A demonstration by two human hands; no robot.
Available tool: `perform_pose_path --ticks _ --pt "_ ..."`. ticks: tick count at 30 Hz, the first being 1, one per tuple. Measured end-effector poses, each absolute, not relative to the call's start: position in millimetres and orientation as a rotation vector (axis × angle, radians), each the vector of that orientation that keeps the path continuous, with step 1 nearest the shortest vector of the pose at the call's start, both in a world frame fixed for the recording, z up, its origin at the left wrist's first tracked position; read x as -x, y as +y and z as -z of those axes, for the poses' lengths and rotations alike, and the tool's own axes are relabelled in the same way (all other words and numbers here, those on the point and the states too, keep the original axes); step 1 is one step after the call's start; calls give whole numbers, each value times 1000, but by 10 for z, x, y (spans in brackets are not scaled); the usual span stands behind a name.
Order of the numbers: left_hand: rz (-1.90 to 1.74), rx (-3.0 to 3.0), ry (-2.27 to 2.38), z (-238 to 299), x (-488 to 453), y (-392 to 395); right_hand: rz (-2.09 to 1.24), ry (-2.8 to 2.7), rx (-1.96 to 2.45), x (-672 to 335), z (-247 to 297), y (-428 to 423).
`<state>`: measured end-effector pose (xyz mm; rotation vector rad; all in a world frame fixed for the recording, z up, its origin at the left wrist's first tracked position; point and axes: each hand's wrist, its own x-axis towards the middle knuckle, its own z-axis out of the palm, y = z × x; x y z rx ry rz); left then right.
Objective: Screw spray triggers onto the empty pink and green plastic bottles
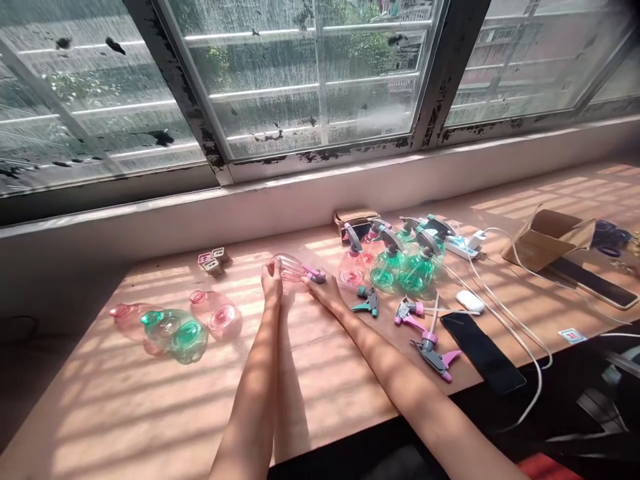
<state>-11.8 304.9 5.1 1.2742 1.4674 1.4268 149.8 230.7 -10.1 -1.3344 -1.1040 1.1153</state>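
Observation:
A clear pink spray bottle (291,267) lies on its side between my hands, its base to the left and its neck to the right. My left hand (273,280) is closed around the base end. Gripped in my right hand (323,287) is the pink and grey trigger sprayer (315,275) at the bottle's neck; whether it is threaded on I cannot tell. Left of my hands lie bottles without sprayers: a pink bottle (216,313), a green bottle (175,333) and another pink bottle (131,319). Loose trigger sprayers, one green and grey (369,301) and one pink and grey (434,357), lie right of my right hand.
Several bottles with sprayers, such as a green one (417,270), stand at the back right. Beyond them are a power strip (461,247) with white cables and an open cardboard box (547,237). A black phone (483,352) lies near the table's front edge. Small blocks (212,261) sit at back left.

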Motion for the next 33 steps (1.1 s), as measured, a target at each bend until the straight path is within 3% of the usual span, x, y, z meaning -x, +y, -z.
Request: perform_pose_path --ticks 26,33 --pt "-1386 -1248 1336 -38 268 2868 -1111 -1168 1289 -1437 270 2237" --pt "-1444 -1144 1344 -85 281 2451 -1047 -1245 1240 -1456 117 2008"
